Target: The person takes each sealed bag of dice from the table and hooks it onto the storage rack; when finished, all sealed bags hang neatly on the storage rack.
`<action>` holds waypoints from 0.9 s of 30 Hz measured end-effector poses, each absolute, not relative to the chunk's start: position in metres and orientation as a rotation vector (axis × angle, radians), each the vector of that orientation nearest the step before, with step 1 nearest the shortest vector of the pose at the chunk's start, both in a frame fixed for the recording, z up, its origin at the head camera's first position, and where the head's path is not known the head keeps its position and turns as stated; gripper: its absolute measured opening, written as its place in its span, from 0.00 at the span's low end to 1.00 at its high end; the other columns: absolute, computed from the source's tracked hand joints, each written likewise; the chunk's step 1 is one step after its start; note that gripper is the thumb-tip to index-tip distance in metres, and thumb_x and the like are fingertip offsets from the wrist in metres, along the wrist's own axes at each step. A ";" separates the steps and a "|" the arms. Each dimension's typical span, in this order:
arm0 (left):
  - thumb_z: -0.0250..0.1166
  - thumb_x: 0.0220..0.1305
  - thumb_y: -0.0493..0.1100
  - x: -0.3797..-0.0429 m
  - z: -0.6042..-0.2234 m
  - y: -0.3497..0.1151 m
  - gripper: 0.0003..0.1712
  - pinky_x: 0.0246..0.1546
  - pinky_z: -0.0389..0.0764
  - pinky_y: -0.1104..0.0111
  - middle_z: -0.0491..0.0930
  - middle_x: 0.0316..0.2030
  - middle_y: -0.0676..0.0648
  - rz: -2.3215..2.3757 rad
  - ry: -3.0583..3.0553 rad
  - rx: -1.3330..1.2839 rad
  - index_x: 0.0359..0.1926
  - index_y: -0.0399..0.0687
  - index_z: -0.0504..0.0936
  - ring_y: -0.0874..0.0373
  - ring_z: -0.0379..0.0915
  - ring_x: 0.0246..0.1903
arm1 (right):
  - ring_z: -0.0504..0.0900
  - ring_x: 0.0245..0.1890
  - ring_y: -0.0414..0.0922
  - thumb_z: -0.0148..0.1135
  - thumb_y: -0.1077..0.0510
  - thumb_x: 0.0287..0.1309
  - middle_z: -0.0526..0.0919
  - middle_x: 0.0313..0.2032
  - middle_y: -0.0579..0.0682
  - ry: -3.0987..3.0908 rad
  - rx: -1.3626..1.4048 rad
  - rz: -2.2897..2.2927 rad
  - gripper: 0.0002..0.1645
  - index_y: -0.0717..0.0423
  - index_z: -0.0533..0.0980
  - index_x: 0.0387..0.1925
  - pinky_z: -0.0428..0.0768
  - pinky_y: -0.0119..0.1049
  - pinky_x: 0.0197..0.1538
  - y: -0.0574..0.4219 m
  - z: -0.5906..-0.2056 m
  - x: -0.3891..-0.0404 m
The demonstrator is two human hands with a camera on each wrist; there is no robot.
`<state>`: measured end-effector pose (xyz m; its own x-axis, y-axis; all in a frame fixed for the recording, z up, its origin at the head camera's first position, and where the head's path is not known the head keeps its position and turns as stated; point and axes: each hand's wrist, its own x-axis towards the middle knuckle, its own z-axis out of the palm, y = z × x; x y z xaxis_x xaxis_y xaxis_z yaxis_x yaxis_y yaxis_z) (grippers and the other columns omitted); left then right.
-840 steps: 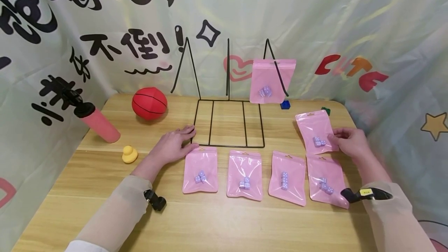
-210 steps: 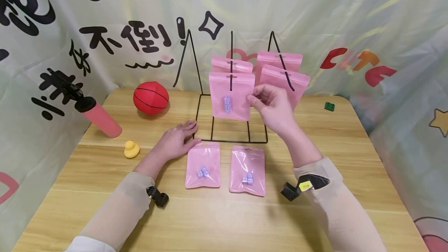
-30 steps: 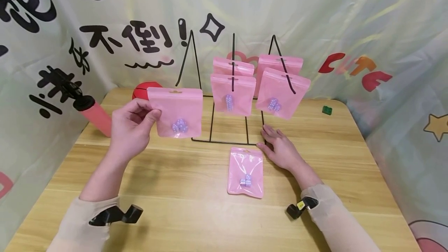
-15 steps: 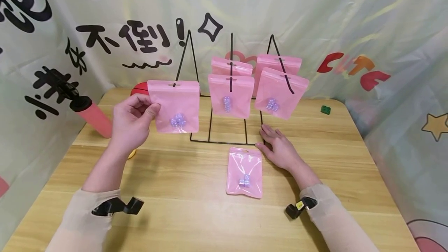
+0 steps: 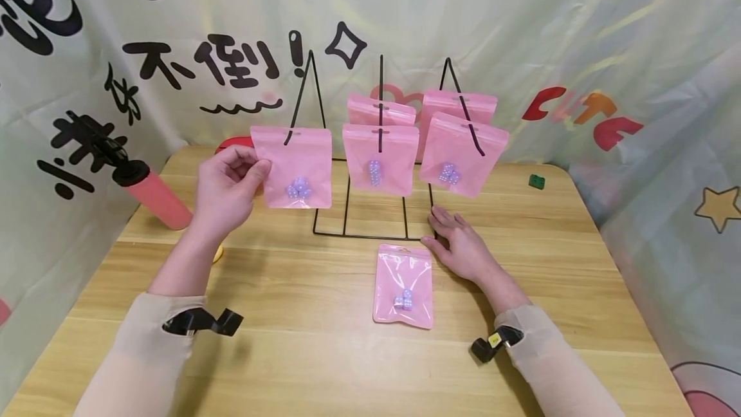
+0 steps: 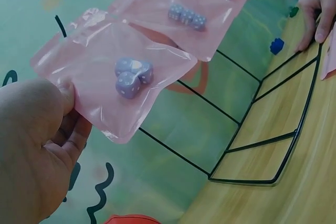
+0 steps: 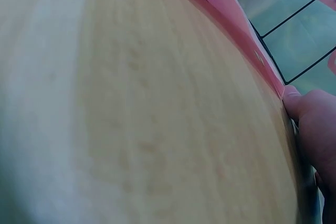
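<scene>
My left hand (image 5: 227,188) pinches the left edge of a pink zip bag (image 5: 278,179) holding lilac dice (image 6: 131,75). This bag is at the left prong of the black wire display rack (image 5: 365,235), and the prong's tip (image 6: 61,27) shows in front of its top edge. On the middle and right prongs hang more pink bags, two on each; a front one (image 5: 399,159) shows a row of dice. My right hand (image 5: 463,246) rests with extended fingers on the front right corner of the rack's base. Another pink bag (image 5: 388,275) lies flat just in front of the rack.
A red ball (image 5: 234,142) is mostly hidden behind my left hand. A pink bottle with a black top (image 5: 156,198) stands at the left, and a yellow toy (image 5: 217,254) peeks out by my left wrist. Small blocks, green (image 5: 536,181) and blue (image 6: 276,45), lie right of and behind the rack.
Over the last second my left hand has brought its bag up and back onto the left prong. Since the earliest frame, several bags have gone from the table to the rack. My right hand stays put lately.
</scene>
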<state>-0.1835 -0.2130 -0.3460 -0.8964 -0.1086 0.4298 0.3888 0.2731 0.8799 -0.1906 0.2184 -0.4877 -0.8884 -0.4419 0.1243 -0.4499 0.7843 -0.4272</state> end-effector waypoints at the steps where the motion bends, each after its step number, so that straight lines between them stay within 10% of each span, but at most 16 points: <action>1: 0.69 0.70 0.29 -0.186 -0.346 -0.213 0.03 0.27 0.81 0.76 0.83 0.30 0.49 -1.658 -2.138 -0.254 0.41 0.30 0.84 0.59 0.76 0.26 | 0.58 0.80 0.57 0.60 0.44 0.78 0.61 0.79 0.62 -2.951 0.738 0.714 0.39 0.69 0.68 0.74 0.50 0.56 0.80 0.218 -0.488 -0.191; 27: 0.71 0.71 0.35 -0.242 -0.341 -0.203 0.03 0.32 0.78 0.76 0.84 0.31 0.49 -1.613 -2.131 -0.197 0.38 0.40 0.85 0.61 0.79 0.30 | 0.58 0.79 0.58 0.60 0.44 0.77 0.62 0.78 0.64 -2.934 0.751 0.701 0.39 0.70 0.68 0.73 0.51 0.57 0.80 0.220 -0.492 -0.193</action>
